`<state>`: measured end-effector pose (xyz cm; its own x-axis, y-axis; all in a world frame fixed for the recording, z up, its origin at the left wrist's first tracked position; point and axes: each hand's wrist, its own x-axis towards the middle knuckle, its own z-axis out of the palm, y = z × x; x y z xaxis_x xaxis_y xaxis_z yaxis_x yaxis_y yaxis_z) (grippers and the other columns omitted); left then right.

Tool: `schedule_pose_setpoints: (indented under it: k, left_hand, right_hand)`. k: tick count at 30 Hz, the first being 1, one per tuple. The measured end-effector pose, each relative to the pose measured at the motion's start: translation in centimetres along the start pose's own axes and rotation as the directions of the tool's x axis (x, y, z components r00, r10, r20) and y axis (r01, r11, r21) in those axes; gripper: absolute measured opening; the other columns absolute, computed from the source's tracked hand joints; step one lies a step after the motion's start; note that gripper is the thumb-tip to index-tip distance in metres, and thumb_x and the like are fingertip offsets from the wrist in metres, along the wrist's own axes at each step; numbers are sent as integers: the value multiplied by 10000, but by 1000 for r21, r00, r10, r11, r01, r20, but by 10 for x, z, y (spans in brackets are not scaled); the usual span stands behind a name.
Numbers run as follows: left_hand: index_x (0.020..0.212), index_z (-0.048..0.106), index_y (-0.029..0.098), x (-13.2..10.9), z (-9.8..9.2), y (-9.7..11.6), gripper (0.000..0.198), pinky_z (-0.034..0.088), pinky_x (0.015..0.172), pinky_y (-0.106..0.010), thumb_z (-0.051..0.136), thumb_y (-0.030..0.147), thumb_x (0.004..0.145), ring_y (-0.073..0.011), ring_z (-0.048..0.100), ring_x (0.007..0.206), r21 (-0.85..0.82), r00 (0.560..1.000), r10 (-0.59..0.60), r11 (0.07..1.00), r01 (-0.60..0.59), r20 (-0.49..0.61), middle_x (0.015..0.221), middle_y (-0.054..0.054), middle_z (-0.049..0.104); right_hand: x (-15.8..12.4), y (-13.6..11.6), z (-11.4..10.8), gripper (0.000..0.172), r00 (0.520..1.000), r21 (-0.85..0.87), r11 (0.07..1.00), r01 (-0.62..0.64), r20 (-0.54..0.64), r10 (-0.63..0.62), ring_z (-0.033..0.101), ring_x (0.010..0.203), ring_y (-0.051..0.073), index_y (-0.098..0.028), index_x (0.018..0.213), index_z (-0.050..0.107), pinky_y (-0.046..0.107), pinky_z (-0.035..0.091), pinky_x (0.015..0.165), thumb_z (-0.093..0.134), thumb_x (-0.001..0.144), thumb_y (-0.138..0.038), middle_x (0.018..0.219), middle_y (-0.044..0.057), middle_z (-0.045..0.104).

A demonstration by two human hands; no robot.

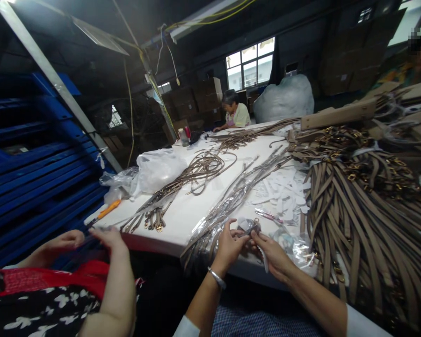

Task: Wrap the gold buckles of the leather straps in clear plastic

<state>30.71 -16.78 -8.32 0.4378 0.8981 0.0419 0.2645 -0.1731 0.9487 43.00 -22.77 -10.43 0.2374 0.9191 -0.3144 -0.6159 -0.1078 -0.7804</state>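
My left hand (228, 244), with a silver bangle at the wrist, pinches the end of a dark strap (246, 229). On the strap's far side my right hand (272, 252) has its fingers closed on the same piece. A gold-coloured metal clasp (256, 221) shows just above the fingers. From my right hand hangs a narrow white strip (264, 258); its material is unclear. Close to my left hand, taupe straps in clear plastic sleeves (210, 220) run across the table and over its front edge. Scissors or a similar slim tool (268, 215) lie just beyond my right hand.
Hanging taupe straps with gold hardware (351, 220) crowd the right side. White paper tags (284, 192) lie mid-table, loose straps (196, 171) and a plastic bag (159, 171) to the left. A co-worker's hands (107, 236) work near an orange-handled cutter (108, 209). Another person (236, 112) sits behind.
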Motion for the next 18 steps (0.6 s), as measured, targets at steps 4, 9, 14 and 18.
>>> schedule_pose_setpoints:
  k: [4,9,14,18]
  left_hand:
    - [1059,710,151,2,-8,8,285,532,607,-237,657,267,804,-171,695,682,133,994,84,987,-93,72,880,-62,758]
    - [988,755,241,-12,-6,13,209,510,800,-292,645,227,811,-205,690,860,266,987,161,951,-160,15,953,-33,763]
    - [1072,716,287,-22,11,2,321,494,890,-318,616,128,813,-217,673,973,416,965,253,871,-260,73,1054,-14,742]
    - [1091,687,280,-25,16,2,309,513,808,-278,589,123,843,-197,675,907,585,941,313,742,-326,127,1016,-18,735]
  right_hand:
    - [-2,-6,-2,311,1000,-38,999,-15,-14,15,614,528,70,-134,742,718,119,508,509,862,634,-387,645,8,693]
    - [-17,-11,-15,364,999,-101,994,-45,15,46,719,787,162,-133,957,710,203,578,723,854,643,-248,880,78,760]
    - [-40,-3,-35,455,997,-241,970,-14,-79,-5,737,789,262,-178,991,587,365,602,718,823,659,-382,837,101,758]
    - [-51,-4,-42,404,994,-324,940,111,26,-109,717,908,287,-207,927,576,428,562,846,765,698,-479,885,95,752]
